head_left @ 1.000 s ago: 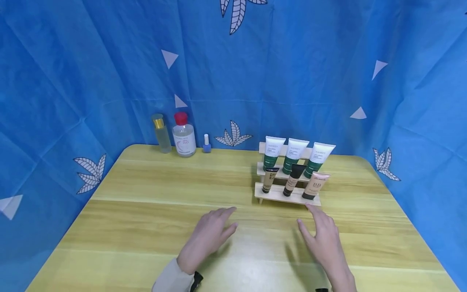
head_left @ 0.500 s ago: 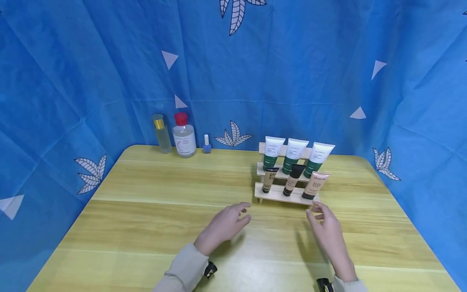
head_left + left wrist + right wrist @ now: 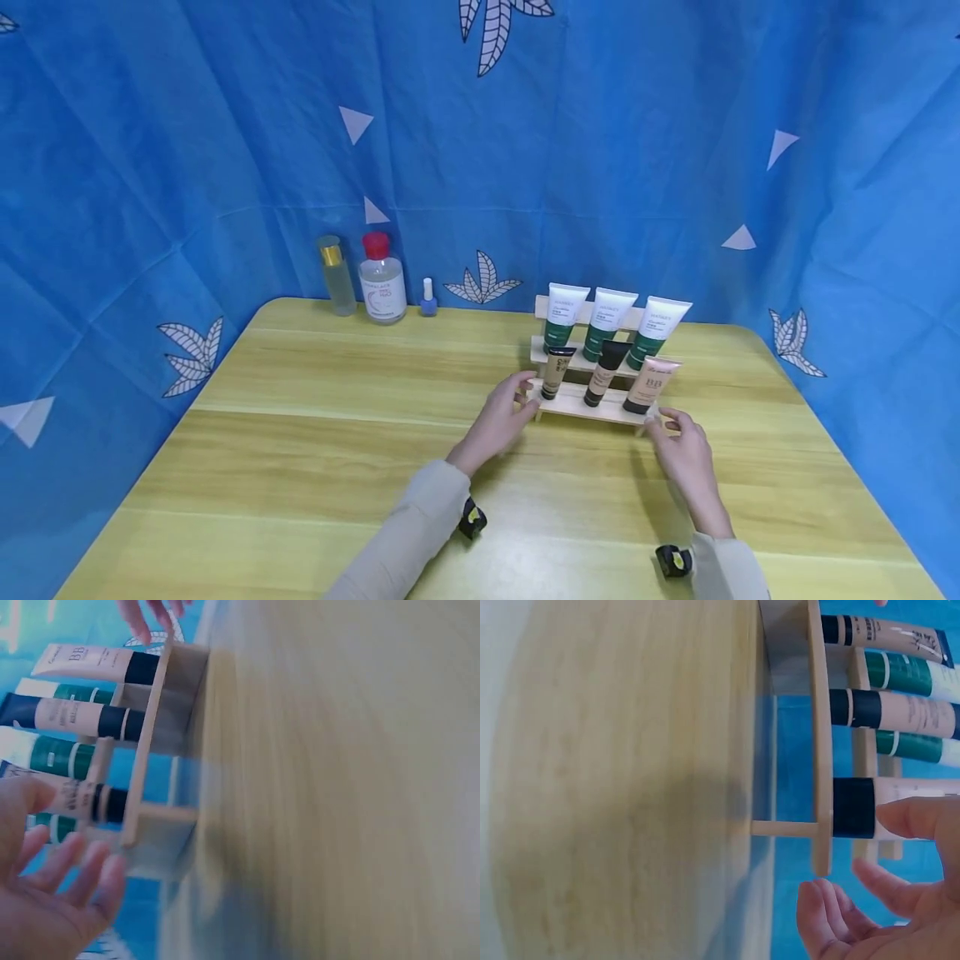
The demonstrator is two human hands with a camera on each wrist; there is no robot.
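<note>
A small two-tier wooden rack (image 3: 573,405) stands on the table, bearing two rows of tubes. Behind are white-and-green tubes (image 3: 609,315); in front stand a gold tube with a black top (image 3: 557,377), a beige tube with a black top (image 3: 602,377) and a pink BB cream tube (image 3: 651,385). My left hand (image 3: 501,419) is at the rack's left end, its fingers (image 3: 90,874) spread and loosely bent beside the shelf. At the right end is my right hand (image 3: 686,454), its thumb (image 3: 911,816) in front of the BB cream tube; whether it touches I cannot tell.
At the table's back left stand a frosted bottle with a gold collar (image 3: 339,283), a clear bottle with a red cap (image 3: 384,292) and a small blue nail polish bottle (image 3: 428,302). A blue patterned cloth (image 3: 637,150) hangs behind the wooden table (image 3: 300,467).
My left hand has moved right and forward to the rack's left end. The right hand has shifted slightly rightward at the rack's right end. The rack and tubes stay in place.
</note>
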